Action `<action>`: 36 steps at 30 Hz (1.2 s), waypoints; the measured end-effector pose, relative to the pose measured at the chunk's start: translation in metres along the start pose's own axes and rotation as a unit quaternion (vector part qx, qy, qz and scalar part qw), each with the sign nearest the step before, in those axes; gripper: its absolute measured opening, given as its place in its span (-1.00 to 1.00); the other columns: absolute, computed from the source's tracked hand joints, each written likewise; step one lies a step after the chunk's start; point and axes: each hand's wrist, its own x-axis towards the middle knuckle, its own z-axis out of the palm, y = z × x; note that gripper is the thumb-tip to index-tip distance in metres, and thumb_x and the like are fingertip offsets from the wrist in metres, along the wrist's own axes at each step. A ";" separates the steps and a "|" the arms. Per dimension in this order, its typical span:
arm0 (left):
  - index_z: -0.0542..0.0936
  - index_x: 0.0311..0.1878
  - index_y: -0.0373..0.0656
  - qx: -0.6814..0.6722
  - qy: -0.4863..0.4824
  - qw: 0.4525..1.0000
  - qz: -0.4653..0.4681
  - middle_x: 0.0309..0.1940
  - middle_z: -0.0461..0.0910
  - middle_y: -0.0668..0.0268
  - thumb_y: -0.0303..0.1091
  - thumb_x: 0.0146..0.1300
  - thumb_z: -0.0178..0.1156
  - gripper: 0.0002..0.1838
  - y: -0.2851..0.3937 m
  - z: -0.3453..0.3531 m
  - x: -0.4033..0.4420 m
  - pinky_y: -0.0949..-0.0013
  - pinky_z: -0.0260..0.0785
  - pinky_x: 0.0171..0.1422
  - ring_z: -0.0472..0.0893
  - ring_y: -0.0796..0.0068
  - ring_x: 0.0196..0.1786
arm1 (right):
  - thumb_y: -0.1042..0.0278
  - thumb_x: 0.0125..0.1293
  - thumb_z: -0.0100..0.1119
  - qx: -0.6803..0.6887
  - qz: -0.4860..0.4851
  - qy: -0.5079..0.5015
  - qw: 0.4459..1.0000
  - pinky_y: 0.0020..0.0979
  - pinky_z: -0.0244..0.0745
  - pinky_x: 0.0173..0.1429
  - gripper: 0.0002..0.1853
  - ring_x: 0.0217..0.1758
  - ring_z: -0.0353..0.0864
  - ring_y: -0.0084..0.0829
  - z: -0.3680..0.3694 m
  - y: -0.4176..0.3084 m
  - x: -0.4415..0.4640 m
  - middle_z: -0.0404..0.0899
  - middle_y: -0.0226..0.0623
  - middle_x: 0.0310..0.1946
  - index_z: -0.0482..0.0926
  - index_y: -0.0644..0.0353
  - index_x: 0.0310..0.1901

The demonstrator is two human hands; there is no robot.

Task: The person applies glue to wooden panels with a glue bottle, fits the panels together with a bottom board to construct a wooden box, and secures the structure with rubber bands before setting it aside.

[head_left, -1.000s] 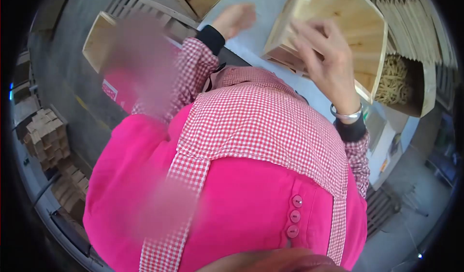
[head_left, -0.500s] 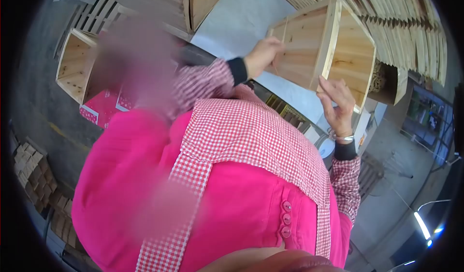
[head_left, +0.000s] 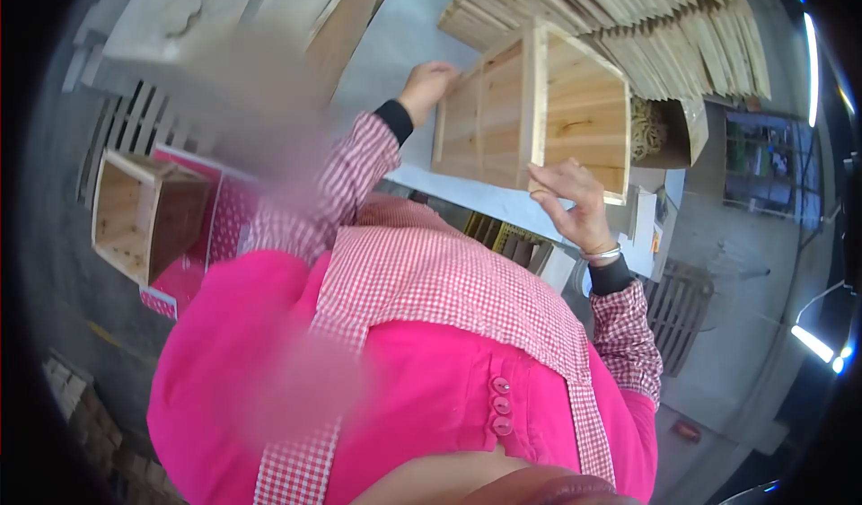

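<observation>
A pale wooden box (head_left: pixel 579 114) with slanted sides rests on the light worktable (head_left: pixel 395 34). At its near right corner, my right hand (head_left: pixel 577 207) pinches the wooden rim between thumb and fingers; a silver bracelet circles that wrist. My left hand (head_left: pixel 429 90) is at the box's left end, fingers curled together and tips against its edge. Whether those fingers hold something small is hidden. Right behind the box stand stacked zigzag-edged wooden panels (head_left: pixel 620 34).
Beyond the box's right side is an open carton (head_left: pixel 687 132) with a tangle of pale rings or cord. Another wooden box (head_left: pixel 126 213) sits at the left on a pink patterned surface (head_left: pixel 229 227). Wooden pallets (head_left: pixel 678 312) are on the floor.
The box appears turned and farther left in view as the camera shifted. My left hand moved from the box's near side to its left end. My right hand has stayed at the near rim since half a second ago.
</observation>
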 end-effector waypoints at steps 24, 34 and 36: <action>0.70 -0.25 -0.29 0.076 0.133 0.963 0.220 -0.37 0.61 0.44 -0.34 0.22 0.25 -0.81 0.113 0.094 -0.006 0.49 0.28 -0.14 0.49 0.65 -0.26 | 0.14 0.33 0.09 -0.097 0.225 0.138 0.960 -0.14 0.49 -0.20 -0.58 -0.35 0.62 -0.05 -0.074 0.190 0.021 0.60 -0.08 -0.45 0.55 -0.05 0.21; 0.32 0.39 -0.09 0.102 -0.037 0.994 0.031 0.20 0.46 0.23 0.27 0.20 0.19 -0.17 0.094 0.095 -0.094 0.19 0.39 0.14 0.47 0.33 0.09 | 0.19 0.51 -0.06 0.147 0.183 0.183 0.955 -0.38 0.38 0.22 -0.49 0.09 0.50 -0.36 -0.047 0.229 -0.044 0.52 -0.09 0.11 0.31 0.43 0.31; 0.31 0.39 -0.18 0.111 -0.059 0.992 0.009 0.21 0.46 0.18 0.14 0.21 0.24 -0.19 0.071 0.094 -0.112 0.22 0.39 0.16 0.47 0.33 0.12 | 0.13 0.52 -0.10 0.150 0.207 0.182 0.949 -0.33 0.34 0.25 -0.49 0.11 0.48 -0.32 -0.031 0.230 -0.050 0.50 -0.06 0.10 0.38 0.47 0.22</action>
